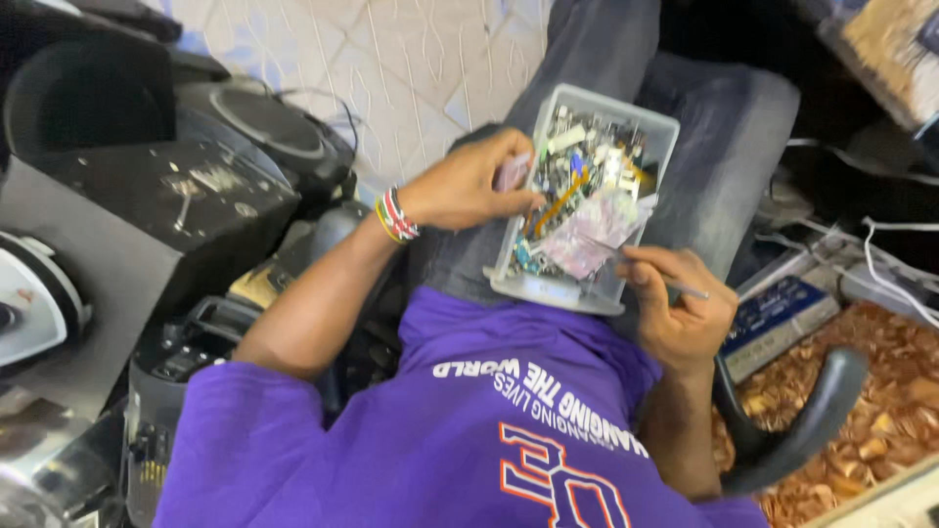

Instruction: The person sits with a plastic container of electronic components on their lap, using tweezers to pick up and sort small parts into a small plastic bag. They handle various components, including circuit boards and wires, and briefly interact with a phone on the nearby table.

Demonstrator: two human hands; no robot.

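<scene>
A grey plastic tray rests on my lap, on dark jeans. It is heaped with small electronic parts, bits of circuit board and a pinkish plastic bag. My left hand, with a beaded bracelet on its wrist, reaches over the tray's left rim. Its fingers pinch a small pale piece. At the tray's near right corner, my right hand is closed around a thin metal tool; the tool's tip points out to the right. My purple shirt fills the bottom of the view.
Black audio equipment and a round speaker are stacked at the left. A white appliance sits at the far left. A black chair armrest, a blue box and white cables are at the right.
</scene>
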